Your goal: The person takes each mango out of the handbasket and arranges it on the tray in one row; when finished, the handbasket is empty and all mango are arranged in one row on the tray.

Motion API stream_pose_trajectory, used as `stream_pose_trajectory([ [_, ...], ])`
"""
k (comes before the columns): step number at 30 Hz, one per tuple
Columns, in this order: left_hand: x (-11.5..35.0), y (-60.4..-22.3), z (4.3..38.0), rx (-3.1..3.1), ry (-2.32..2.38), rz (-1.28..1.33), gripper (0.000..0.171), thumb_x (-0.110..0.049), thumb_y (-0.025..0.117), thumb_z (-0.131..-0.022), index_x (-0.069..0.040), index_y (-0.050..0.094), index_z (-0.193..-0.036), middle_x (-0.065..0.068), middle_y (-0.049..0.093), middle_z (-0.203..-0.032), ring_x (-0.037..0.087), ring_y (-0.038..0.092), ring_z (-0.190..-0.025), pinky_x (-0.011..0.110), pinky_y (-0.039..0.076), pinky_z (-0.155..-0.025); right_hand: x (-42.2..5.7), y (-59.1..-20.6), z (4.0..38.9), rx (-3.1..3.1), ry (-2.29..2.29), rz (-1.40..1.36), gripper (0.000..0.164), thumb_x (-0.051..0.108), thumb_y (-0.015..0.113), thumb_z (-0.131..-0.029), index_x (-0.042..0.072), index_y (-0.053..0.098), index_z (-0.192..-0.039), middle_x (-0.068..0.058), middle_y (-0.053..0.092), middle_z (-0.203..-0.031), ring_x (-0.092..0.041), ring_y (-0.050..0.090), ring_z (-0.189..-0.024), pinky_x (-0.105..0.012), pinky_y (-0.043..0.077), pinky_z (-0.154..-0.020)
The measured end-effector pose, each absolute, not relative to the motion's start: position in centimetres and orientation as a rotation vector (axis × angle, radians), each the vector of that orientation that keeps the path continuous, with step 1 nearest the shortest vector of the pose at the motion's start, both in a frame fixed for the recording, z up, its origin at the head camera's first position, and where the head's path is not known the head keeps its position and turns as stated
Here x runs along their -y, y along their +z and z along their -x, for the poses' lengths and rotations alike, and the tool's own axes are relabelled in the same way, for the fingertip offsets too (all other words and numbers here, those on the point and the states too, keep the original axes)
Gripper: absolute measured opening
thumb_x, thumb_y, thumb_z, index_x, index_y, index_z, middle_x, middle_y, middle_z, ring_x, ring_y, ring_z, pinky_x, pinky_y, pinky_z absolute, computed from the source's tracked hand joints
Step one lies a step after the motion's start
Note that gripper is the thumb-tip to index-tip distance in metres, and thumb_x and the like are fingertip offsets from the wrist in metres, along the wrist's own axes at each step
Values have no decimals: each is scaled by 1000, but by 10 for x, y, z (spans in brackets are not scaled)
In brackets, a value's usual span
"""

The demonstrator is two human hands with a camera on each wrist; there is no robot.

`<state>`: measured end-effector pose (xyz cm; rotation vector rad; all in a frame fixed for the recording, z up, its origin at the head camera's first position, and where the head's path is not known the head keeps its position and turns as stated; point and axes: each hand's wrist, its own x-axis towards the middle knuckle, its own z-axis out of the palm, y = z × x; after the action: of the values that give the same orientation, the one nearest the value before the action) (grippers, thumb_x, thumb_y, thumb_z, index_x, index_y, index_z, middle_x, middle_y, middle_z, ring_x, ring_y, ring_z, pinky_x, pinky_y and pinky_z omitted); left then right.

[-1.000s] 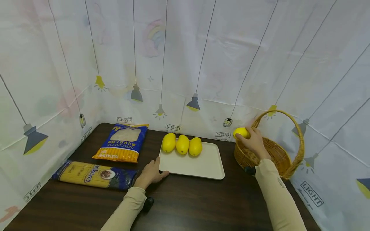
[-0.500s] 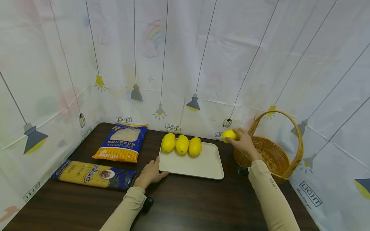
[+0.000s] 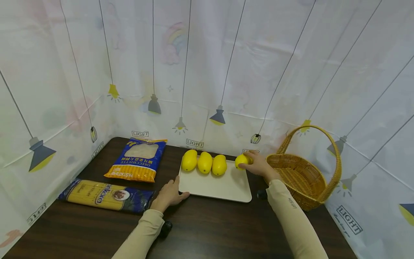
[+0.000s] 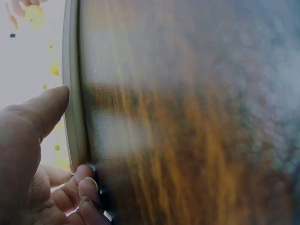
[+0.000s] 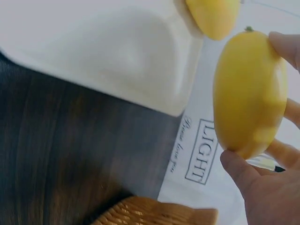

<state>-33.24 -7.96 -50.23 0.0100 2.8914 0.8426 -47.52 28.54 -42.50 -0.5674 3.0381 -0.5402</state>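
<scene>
My right hand (image 3: 260, 167) holds a yellow mango (image 3: 240, 162) over the back right corner of the white tray (image 3: 216, 187). In the right wrist view, fingers and thumb grip the mango (image 5: 248, 93) at its ends and side, its small green stem tip showing. Along the tray's back left side lie three more mangoes (image 3: 205, 163), in a row. My left hand (image 3: 167, 196) rests at the tray's front left corner, thumb along the front edge. In the left wrist view, the thumb of the left hand (image 4: 28, 140) touches the tray's rim (image 4: 72, 70), the other fingers loosely bent by the corner.
A wicker basket (image 3: 299, 176) with a tall handle stands right of the tray, beside my right forearm. On the left lie a blue and orange pasta bag (image 3: 136, 160) and a long spaghetti packet (image 3: 103, 196). A printed curtain (image 3: 207, 72) closes off the back.
From above the basket, my right hand has carried the mango left to the tray's back right corner. The left hand has stayed at the tray's corner.
</scene>
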Motion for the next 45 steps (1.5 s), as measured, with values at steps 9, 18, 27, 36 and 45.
stream_pose_trajectory([
  [9, 79, -501, 331, -2902, 849, -21, 90, -48, 66, -94, 0, 26, -158, 29, 43, -151, 45, 51, -133, 58, 43, -110, -273, -440, 479, -2928, -507, 623, 75, 48, 71, -88, 6, 50, -147, -28, 32, -159, -52, 30, -146, -68, 30, -116],
  [18, 78, -501, 331, -2896, 860, -19, 89, -48, 66, -94, -1, 26, -158, 30, 43, -151, 45, 50, -134, 58, 43, -110, -268, -452, 485, -2889, -505, 588, 77, 52, 71, -86, 10, 50, -148, -27, 25, -163, -51, 29, -147, -68, 29, -117],
  [27, 78, -503, 332, -2897, 867, -17, 89, -47, 67, -93, -1, 26, -158, 30, 43, -151, 46, 50, -133, 59, 43, -110, -264, -460, 488, -2868, -554, 581, 73, 45, 71, -86, 12, 50, -148, -24, 26, -163, -48, 30, -147, -67, 30, -117],
  [36, 78, -501, 331, -2898, 881, -26, 89, -48, 66, -94, -1, 26, -158, 29, 43, -151, 46, 50, -134, 58, 43, -110, -261, -463, 487, -2856, -625, 559, 79, 44, 68, -86, 9, 44, -152, -25, 20, -165, -51, 24, -149, -70, 25, -118],
  [45, 80, -504, 332, -2899, 894, -20, 90, -48, 67, -93, -1, 26, -158, 30, 43, -151, 46, 50, -134, 59, 43, -110, -256, -465, 488, -2855, -677, 585, 80, 44, 67, -87, 6, 40, -153, -26, 18, -166, -53, 22, -150, -71, 22, -118],
])
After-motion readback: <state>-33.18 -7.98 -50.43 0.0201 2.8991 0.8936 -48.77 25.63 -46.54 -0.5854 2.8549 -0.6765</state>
